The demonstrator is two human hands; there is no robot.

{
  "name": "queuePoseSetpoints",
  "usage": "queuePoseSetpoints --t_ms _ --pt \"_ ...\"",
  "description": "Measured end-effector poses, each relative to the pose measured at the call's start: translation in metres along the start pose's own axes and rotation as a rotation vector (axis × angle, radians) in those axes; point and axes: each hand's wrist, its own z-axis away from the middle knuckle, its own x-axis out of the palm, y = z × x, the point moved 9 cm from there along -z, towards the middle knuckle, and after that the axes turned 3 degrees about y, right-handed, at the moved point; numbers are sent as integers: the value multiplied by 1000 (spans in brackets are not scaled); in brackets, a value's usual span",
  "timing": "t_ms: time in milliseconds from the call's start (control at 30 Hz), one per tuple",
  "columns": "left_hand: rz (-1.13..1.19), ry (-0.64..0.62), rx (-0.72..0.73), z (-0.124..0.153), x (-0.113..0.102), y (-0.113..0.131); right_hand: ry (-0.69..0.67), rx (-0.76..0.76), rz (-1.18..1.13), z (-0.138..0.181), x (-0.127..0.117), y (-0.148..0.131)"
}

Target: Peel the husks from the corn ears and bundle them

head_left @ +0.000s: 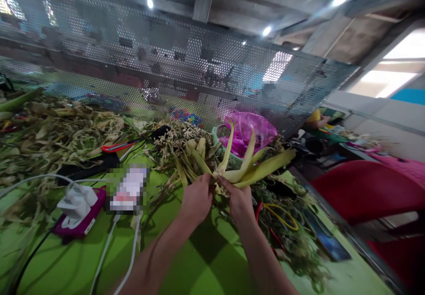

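Observation:
Both of my hands are raised over a green table (199, 259) and hold one bunch of long yellow-green leaves (252, 164). My left hand (196, 199) is closed round the base of the bunch from the left. My right hand (239, 202) grips the same base from the right, fingers wrapped. The leaf blades fan upward and to the right, in front of a green basket (215, 135) lined with a pink plastic bag (252, 129).
Dried leaf scraps (59, 131) cover the table's far and left side. A blurred phone (128, 188), a white charger on a magenta power strip (79, 211), red-handled scissors (116, 146) and cables lie left. A perforated metal screen (166, 64) stands behind; a red chair (365, 193) is right.

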Motion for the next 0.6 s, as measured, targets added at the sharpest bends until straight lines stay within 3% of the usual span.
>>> queuePoseSetpoints --t_ms 167,400,600 --pt "52 31 -52 3 1 -4 -19 -70 75 2 1 -6" --pt "-138 7 -84 5 -3 0 68 -87 150 13 -1 -9" --pt "-85 26 -112 -2 -7 -16 -78 -53 11 17 13 -8"
